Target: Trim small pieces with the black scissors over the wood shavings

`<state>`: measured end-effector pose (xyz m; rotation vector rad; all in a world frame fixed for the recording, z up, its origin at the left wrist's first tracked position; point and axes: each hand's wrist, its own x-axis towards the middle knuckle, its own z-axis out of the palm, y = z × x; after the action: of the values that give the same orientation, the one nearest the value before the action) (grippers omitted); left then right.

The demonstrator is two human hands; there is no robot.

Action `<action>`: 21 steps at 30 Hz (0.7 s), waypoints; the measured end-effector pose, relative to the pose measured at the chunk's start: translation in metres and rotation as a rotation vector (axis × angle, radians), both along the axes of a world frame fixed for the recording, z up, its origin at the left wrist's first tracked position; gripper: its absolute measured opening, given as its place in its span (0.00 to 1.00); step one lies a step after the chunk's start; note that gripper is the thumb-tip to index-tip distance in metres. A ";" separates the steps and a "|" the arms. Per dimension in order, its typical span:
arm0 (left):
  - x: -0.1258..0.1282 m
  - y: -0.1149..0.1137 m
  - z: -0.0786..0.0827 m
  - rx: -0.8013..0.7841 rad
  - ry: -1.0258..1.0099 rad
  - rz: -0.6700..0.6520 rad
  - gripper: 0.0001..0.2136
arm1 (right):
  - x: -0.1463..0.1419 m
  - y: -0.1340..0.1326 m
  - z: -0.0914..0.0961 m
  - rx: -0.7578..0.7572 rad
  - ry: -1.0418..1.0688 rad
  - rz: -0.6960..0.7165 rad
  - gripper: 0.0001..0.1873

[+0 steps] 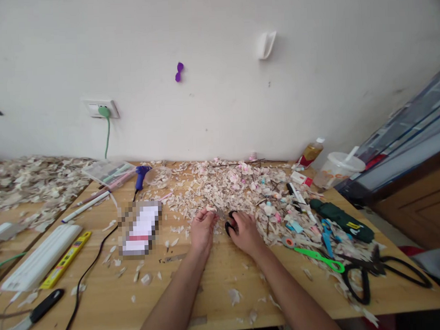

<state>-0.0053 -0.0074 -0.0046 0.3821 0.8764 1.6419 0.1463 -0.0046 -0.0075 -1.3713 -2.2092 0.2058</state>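
I watch the left hand (202, 231) pinch what seems, from here, a pale scrap (211, 210); apart from it, the right hand (246, 231) grips black-handled scissors (227, 227) beside scattered flakes (221, 191).

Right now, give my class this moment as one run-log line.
left hand: pinching pale piece | right hand: holding scissors | glue gun: beside bowl

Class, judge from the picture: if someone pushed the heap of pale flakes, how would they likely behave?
The flakes look thin and curled, so they are probably very light and easily scattered. They overlap loosely, so a push would likely spread the heap rather than move it whole. Their ragged edges suggest they may tear or crumble.
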 end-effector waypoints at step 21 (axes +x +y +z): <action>0.000 -0.002 0.003 0.065 0.005 0.060 0.10 | -0.001 -0.003 0.000 0.029 -0.041 0.043 0.04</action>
<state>-0.0058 -0.0099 -0.0019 0.4081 0.8472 1.7288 0.1452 -0.0079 -0.0072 -1.3249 -2.2680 0.1612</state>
